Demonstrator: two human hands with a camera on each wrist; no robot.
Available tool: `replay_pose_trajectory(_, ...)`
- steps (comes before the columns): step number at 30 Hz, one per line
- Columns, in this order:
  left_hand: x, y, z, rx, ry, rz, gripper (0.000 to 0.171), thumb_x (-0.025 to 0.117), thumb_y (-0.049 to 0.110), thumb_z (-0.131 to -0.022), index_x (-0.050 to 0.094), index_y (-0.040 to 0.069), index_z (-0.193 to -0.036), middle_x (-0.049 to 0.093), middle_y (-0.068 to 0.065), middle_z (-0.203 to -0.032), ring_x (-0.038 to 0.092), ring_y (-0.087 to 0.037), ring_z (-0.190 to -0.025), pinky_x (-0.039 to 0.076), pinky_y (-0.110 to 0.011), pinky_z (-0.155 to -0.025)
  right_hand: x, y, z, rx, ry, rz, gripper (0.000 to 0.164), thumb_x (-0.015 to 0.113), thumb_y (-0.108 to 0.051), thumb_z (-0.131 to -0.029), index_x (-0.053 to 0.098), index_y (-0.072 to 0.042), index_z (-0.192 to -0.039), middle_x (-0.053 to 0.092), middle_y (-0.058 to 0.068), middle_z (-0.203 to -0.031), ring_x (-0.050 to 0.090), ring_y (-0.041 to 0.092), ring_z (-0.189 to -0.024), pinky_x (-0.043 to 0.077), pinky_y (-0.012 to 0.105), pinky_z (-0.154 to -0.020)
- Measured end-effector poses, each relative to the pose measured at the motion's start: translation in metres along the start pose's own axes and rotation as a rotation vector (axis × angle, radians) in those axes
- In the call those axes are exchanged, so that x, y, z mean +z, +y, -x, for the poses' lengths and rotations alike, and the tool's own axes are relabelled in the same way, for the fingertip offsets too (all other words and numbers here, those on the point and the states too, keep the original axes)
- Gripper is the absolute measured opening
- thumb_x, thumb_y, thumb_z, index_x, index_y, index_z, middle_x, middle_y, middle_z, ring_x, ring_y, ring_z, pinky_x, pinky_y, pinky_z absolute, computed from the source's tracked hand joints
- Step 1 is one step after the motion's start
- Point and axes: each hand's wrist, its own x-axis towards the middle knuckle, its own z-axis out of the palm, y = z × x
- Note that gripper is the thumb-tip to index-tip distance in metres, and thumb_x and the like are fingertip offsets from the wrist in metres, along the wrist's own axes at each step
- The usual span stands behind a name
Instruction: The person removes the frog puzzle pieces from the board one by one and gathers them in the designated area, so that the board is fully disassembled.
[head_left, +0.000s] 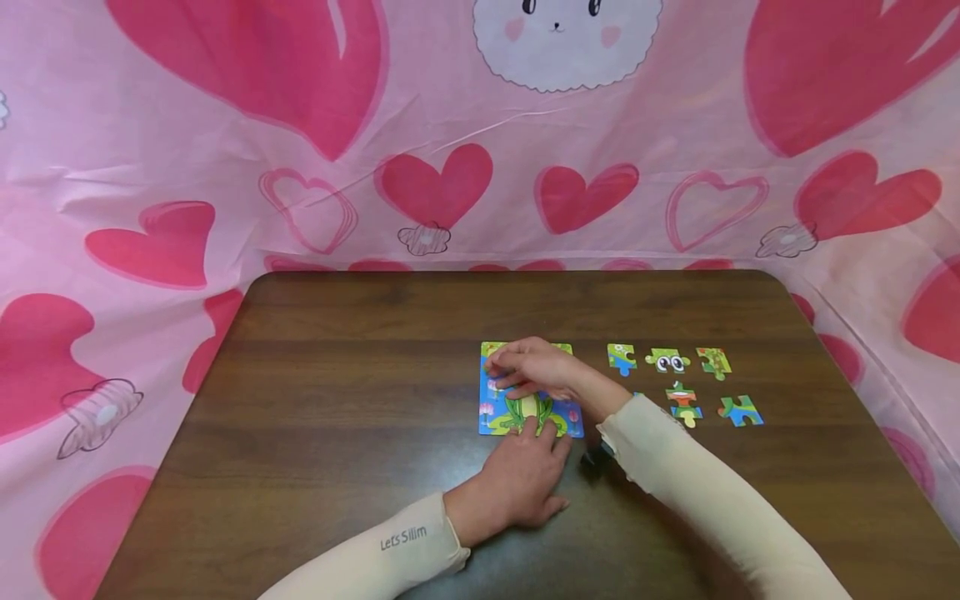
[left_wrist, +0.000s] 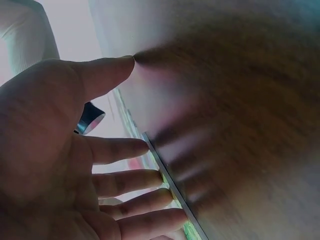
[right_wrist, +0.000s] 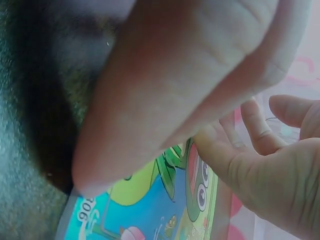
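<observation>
A frog picture board (head_left: 487, 427), blue and green, lies on the table with its middle partly covered by my hands. My left hand (head_left: 517, 479) is at the board's near edge. Its fingers (left_wrist: 127, 179), nearly straight, touch that edge, while the thumb stands apart. Over the board's upper part hovers or rests my right hand (head_left: 540, 367), fingers pointing left and a little bent. In the right wrist view the right hand (right_wrist: 270, 165) shows nothing clearly held, and left-hand fingers (right_wrist: 145, 110) fill the foreground. Whatever lies beneath the right palm is hidden.
Right of the board lie several loose jigsaw pieces: one with big eyes (head_left: 666, 362), a blue-green one (head_left: 621, 357), a green one (head_left: 714, 362) and another at the far right (head_left: 741, 411). The right forearm partly hides others. A pink heart-print cloth (head_left: 510, 125) hangs behind the brown table (head_left: 337, 375).
</observation>
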Motion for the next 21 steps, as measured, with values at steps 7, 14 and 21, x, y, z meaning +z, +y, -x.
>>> replay_pose_trajectory(7,0.0036,0.0017,0.0008,0.000,0.089,-0.081,0.078,0.065,0.072,-0.083,0.057,0.018,-0.138,0.059,-0.003,-0.119,0.057,-0.022,-0.103,0.054,-0.030,-0.078,0.0057,-0.0058,0.0001,0.007,-0.046,0.086,0.034,0.053,-0.018,-0.106,0.062,0.003,-0.131,0.067,0.015,-0.121,0.069,0.021,-0.104,0.059,0.030,-0.080)
replay_pose_trajectory(14,0.0024,0.0014,-0.0015,0.010,0.077,-0.051,0.075,0.064,0.070,-0.085,0.057,0.017,-0.138,0.060,-0.004,-0.120,0.058,-0.022,-0.102,0.053,-0.029,-0.075,0.0041,-0.0082,0.0010,0.013,-0.021,0.171,0.031,0.057,-0.021,-0.104,0.069,-0.001,-0.125,0.071,0.013,-0.119,0.069,0.019,-0.100,0.057,0.030,-0.081)
replay_pose_trajectory(21,0.0023,0.0001,-0.0028,-0.002,0.057,-0.018,0.075,0.063,0.069,-0.087,0.056,0.017,-0.140,0.060,-0.005,-0.121,0.059,-0.022,-0.103,0.055,-0.029,-0.076,0.0020,-0.0090,-0.0016,-0.007,-0.032,0.226,0.030,0.060,-0.022,-0.103,0.069,-0.003,-0.125,0.073,0.010,-0.117,0.069,0.016,-0.098,0.055,0.030,-0.085)
